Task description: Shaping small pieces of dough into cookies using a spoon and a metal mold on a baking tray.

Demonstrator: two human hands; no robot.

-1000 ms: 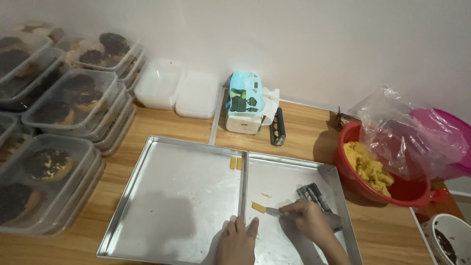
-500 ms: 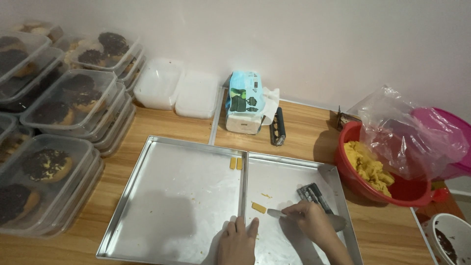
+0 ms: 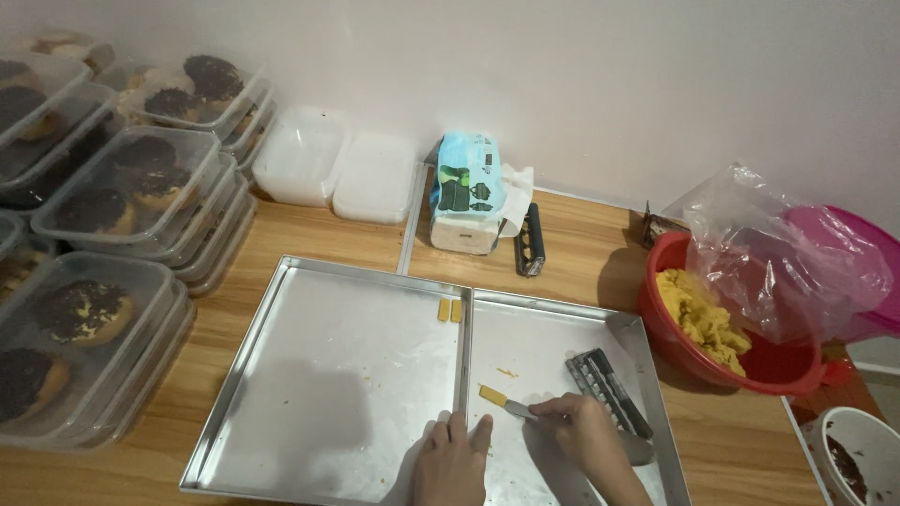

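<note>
My right hand point(image 3: 583, 433) grips a small knife point(image 3: 518, 409) whose blade carries a little yellow dough piece point(image 3: 492, 395) over the right metal tray point(image 3: 553, 356). My left hand point(image 3: 453, 459) rests flat, fingers together, on the bottom edge where the two trays meet. Two small yellow dough pieces point(image 3: 449, 310) lie side by side at the top right corner of the left metal tray point(image 3: 319, 375). A dark ridged mould point(image 3: 607, 379) lies on the right tray just beyond my right hand.
A red bowl point(image 3: 750, 370) of yellow dough with a plastic bag stands at the right. Stacked clear boxes of dark-topped pastries point(image 3: 112, 197) fill the left. A tissue pack point(image 3: 469, 192), a black ridged bar point(image 3: 532, 240) and empty white containers point(image 3: 337, 169) sit by the wall. A white bowl point(image 3: 858, 454) is at bottom right.
Almost nothing has moved; my right hand has shifted slightly with the knife and the dough piece on it, and my left hand stays on the tray edge.
</note>
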